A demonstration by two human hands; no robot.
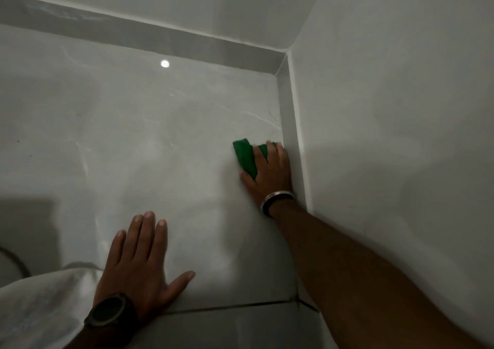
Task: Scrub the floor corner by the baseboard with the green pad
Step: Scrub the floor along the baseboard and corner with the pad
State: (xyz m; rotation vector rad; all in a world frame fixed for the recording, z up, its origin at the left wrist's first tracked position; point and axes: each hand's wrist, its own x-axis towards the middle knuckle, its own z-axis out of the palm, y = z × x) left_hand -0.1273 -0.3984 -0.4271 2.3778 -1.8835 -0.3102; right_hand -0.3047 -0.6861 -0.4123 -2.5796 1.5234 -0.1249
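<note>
A green pad (244, 154) lies flat on the glossy grey floor tile, right beside the right-hand baseboard (290, 113). My right hand (270, 172) presses down on the pad, fingers over its right part and thumb at its near edge; a metal bangle circles the wrist. The pad's left half shows past my fingers. The floor corner (279, 74), where the two baseboards meet, is farther away than the pad. My left hand (141, 263) rests flat on the floor with fingers spread, holding nothing, a dark watch on its wrist.
White walls rise behind the back baseboard (133, 31) and to the right. A ceiling light reflects as a bright spot (165, 63) on the tile. A grout line (227, 306) crosses the floor near me. White cloth (40, 303) covers the lower left.
</note>
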